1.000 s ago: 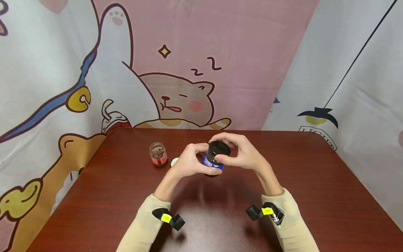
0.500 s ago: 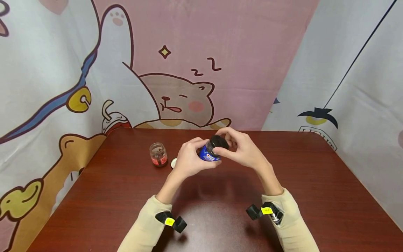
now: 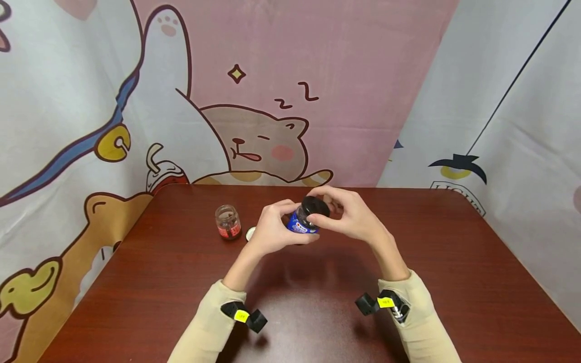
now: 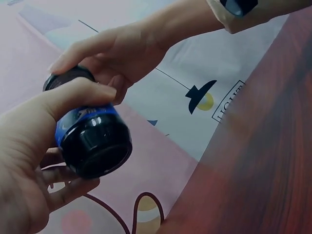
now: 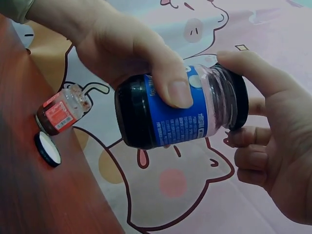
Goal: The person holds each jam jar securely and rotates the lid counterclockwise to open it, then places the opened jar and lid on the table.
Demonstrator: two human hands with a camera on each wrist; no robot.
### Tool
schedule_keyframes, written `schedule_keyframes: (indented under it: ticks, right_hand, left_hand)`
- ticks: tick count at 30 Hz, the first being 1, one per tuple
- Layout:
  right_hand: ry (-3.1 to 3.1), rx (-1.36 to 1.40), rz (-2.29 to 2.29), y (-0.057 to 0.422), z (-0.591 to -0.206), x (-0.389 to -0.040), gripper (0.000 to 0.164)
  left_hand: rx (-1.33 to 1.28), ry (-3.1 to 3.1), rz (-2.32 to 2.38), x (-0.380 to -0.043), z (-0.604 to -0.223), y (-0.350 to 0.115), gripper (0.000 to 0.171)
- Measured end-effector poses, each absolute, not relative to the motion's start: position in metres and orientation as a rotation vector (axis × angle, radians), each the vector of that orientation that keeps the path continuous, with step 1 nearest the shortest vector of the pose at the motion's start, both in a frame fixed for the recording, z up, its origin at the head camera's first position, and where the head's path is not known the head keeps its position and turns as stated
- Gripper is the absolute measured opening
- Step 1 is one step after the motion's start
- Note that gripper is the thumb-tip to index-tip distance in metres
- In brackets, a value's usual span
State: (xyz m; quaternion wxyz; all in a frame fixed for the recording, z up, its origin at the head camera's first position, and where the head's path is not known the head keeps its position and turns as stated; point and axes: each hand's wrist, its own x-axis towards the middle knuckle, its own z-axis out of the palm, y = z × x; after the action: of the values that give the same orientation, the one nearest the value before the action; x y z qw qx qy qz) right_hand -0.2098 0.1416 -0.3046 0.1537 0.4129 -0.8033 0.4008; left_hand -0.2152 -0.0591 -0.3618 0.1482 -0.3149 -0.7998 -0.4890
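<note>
My left hand (image 3: 274, 228) holds a glass jar (image 3: 303, 222) with a blue label and dark contents, raised over the table. Its thumb lies across the label in the right wrist view, and the dark jar base (image 4: 100, 151) faces the left wrist camera. At the jar's mouth is a black lid (image 3: 315, 205), which my right hand (image 3: 351, 218) grips by the rim between thumb and fingers. Clear ridged neck glass (image 5: 219, 100) shows beside the lid (image 5: 240, 100). The jar tilts a little in the head view.
On the brown table (image 3: 299, 312), left of my hands, stands a second glass jar (image 3: 228, 223) without a lid, with a red label and dark remains inside. A lid (image 5: 48, 149) with a white inner face lies beside it. Printed cloth (image 3: 372, 91) hangs behind.
The blue-labelled jar has risen slightly and shifted left, with its tilt changing. My right thumb and fingers have moved up with the lid. The red-labelled jar stays put.
</note>
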Motion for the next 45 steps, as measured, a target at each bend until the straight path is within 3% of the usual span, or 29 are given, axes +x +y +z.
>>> schedule_keyframes:
  ticks: [12, 19, 32, 45]
  right_hand:
    - [-2.264, 1.396, 1.099, 0.149, -0.319, -0.224, 0.045]
    - [-2.361, 1.294, 1.069, 0.151, -0.32, -0.227, 0.051]
    - [-2.509, 0.996, 1.093, 0.149, -0.326, -0.229, 0.036]
    - [-2.382, 1.193, 0.989, 0.149, -0.322, -0.229, 0.038]
  left_hand:
    - [-1.051, -2.313, -1.628, -0.196, -0.336, -0.063, 0.039]
    - [-0.977, -2.328, -1.511, -0.215, -0.359, -0.065, 0.045]
    - [-0.708, -2.415, -0.972, -0.213, -0.362, -0.059, 0.049]
    - [-0.815, -2.369, -1.128, -0.217, -0.365, -0.061, 0.048]
